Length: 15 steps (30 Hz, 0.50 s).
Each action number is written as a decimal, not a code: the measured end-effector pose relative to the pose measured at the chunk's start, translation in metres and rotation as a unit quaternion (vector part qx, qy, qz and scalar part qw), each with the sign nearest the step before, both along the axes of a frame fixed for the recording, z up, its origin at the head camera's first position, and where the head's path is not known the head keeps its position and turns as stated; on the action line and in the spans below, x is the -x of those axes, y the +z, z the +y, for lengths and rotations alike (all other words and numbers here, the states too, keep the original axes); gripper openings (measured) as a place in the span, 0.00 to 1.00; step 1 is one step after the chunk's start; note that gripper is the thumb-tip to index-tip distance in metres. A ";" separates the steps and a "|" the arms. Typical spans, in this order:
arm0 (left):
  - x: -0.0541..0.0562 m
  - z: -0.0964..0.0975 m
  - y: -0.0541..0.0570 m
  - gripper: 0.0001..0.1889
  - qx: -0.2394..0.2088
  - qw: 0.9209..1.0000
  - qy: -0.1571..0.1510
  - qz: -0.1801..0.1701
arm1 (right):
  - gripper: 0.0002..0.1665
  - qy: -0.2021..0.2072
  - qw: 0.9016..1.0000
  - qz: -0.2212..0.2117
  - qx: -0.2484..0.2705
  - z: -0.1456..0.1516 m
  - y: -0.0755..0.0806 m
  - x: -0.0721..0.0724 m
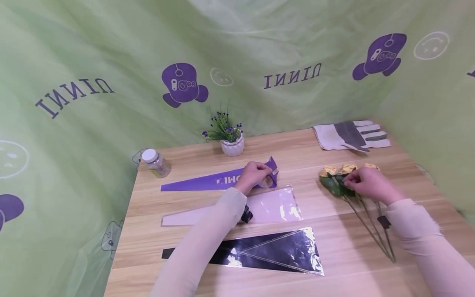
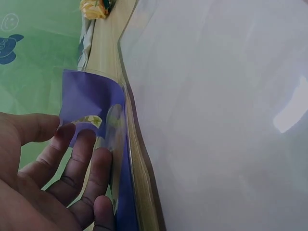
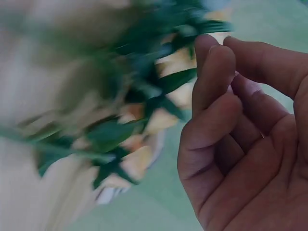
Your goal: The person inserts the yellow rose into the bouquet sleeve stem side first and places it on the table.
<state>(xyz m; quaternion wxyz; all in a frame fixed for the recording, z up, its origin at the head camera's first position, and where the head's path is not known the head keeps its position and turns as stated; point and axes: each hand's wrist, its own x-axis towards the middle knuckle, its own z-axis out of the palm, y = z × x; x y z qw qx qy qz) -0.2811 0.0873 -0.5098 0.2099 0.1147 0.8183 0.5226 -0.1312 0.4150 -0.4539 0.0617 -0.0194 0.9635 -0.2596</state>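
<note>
A purple tapered flower sleeve (image 1: 198,180) lies at the back of the row, its wide right end bent upward. My left hand (image 1: 253,175) pinches that end; in the left wrist view, thumb and forefinger meet at the edge of the raised purple film (image 2: 86,91). On the right lie three yellow artificial roses (image 1: 347,168) with green leaves and long stems. Over their heads, my right hand (image 1: 368,185) has its fingertips together at the green leaves. The right wrist view shows curled fingers (image 3: 211,125) beside blurred leaves (image 3: 108,134); the exact contact is unclear.
A clear, pale sleeve (image 1: 272,205) and a black sleeve (image 1: 278,249) lie in front of the purple one. Toward the back stand a white-lidded jar (image 1: 157,163) and a potted plant (image 1: 232,146). Work gloves (image 1: 350,136) lie at the back right, near the green curtain (image 1: 289,37).
</note>
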 end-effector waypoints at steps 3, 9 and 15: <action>0.003 -0.004 0.001 0.06 -0.002 1.000 0.007 -0.002 | 0.12 0.004 1.000 -0.006 -0.004 0.003 -0.011 0.005; 0.000 -0.005 0.005 0.06 -0.005 1.000 0.004 -0.001 | 0.09 0.003 0.999 0.015 -0.038 -0.005 -0.022 0.022; -0.006 0.001 0.005 0.06 -0.003 1.000 0.002 0.000 | 0.18 0.014 0.998 0.013 -0.055 -0.013 -0.021 0.027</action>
